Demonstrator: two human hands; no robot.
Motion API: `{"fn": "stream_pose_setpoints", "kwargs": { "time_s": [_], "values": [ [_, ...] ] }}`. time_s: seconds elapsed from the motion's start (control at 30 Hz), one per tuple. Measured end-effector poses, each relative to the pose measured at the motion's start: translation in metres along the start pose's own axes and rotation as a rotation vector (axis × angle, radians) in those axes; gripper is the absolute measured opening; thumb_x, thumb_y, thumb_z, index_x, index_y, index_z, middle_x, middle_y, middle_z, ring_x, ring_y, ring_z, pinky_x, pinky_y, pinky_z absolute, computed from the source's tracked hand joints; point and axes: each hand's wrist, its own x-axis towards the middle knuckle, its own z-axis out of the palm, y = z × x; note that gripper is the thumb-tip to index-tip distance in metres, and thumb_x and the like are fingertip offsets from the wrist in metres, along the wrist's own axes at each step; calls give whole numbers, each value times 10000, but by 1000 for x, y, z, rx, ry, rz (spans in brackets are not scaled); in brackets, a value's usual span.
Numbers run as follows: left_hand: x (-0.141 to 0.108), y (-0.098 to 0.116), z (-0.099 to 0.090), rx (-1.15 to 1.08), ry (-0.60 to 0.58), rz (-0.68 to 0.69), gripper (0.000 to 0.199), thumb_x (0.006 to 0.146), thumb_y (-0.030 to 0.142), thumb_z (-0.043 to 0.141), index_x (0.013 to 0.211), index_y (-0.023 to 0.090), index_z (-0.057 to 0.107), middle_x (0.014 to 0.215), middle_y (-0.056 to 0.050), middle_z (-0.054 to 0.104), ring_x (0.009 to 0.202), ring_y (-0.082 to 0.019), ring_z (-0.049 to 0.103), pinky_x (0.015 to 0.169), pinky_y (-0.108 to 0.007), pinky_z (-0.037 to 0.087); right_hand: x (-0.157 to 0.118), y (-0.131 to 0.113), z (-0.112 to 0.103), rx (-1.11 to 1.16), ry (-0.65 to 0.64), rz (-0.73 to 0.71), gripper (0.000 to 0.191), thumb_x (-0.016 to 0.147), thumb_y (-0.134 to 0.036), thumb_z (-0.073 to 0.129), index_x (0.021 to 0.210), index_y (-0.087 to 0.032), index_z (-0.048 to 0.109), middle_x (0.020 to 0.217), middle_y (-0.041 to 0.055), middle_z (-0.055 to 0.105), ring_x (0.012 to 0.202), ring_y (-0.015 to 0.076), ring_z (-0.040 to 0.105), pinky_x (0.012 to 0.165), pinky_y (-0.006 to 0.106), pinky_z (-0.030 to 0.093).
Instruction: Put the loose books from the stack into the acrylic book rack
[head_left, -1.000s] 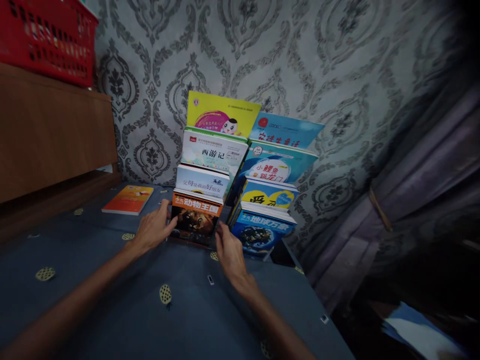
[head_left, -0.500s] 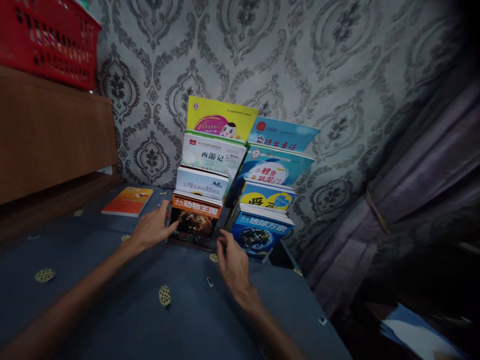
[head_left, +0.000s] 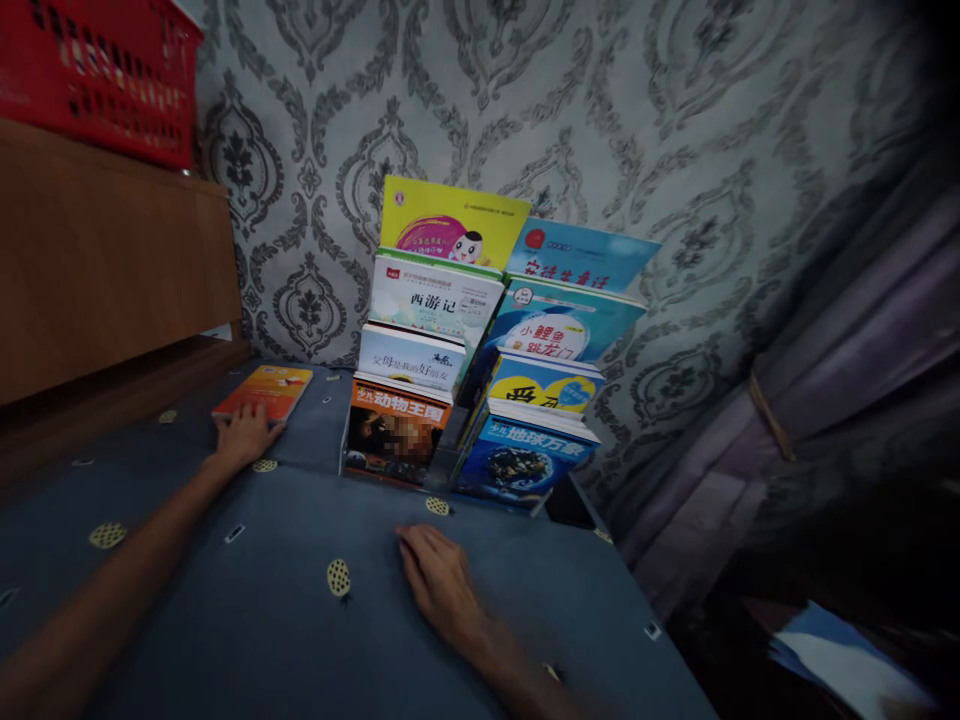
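Observation:
My left hand (head_left: 244,437) rests its spread fingertips on the lower edge of an orange book (head_left: 271,388), which lies flat on the cloth. It looks open and not wrapped round the book. My right hand (head_left: 442,580) lies palm down on the tablecloth, loosely bent and holding nothing. Beyond it stand two columns of books in a clear stepped rack (head_left: 442,465). Lowest on the left is a book with an orange title band (head_left: 397,430); lowest on the right is a blue book with a globe (head_left: 517,465). A yellow book (head_left: 450,215) tops the left column.
A dark blue cloth (head_left: 255,600) with yellow prints covers the table. At left stand a wooden cabinet (head_left: 112,270) and, on it, a red basket (head_left: 97,90). A dark flat object (head_left: 571,503) lies right of the rack. A tied curtain (head_left: 720,480) hangs at right.
My left hand has left the side of the rack and moved left onto the orange book. My right hand has drawn back from the rack towards me, down onto the cloth.

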Motion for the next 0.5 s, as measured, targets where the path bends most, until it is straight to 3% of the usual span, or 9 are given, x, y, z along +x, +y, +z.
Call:
{"fn": "stream_pose_setpoints", "kwargs": {
  "time_s": [0.1, 0.27, 0.4, 0.5],
  "values": [
    [9, -4, 3, 220, -77, 2, 636, 951, 496, 338, 1338, 25, 521, 1404, -344, 507, 1322, -457, 482, 1018, -677, 384, 1, 3, 0, -1, -6, -6, 215, 975, -89, 471, 1065, -220, 616, 898, 50, 705, 831, 201, 682, 743, 292, 551],
    [23, 1, -6, 298, -171, 106, 552, 974, 456, 363, 1244, 29, 586, 1219, -312, 646, 1173, -432, 617, 940, -550, 489, 0, 6, 1, 19, -11, -12, 198, 969, -80, 474, 1028, -217, 604, 910, 60, 702, 820, 206, 669, 740, 300, 546],
    [24, 2, -14, 311, -185, 197, 449, 987, 271, 316, 1311, 38, 521, 1156, -281, 687, 1121, -374, 666, 905, -484, 518, 0, 6, 2, 33, -6, -26, 201, 957, -64, 476, 1020, -214, 594, 899, 63, 697, 817, 215, 670, 735, 312, 551],
    [24, 0, -19, 321, -163, 250, 484, 943, 135, 305, 1408, 62, 416, 1170, -268, 688, 1105, -345, 677, 890, -473, 525, 0, 7, 2, 25, -5, -28, 186, 960, -69, 471, 985, -209, 590, 883, 63, 692, 802, 212, 671, 726, 309, 551]
  ]
}}
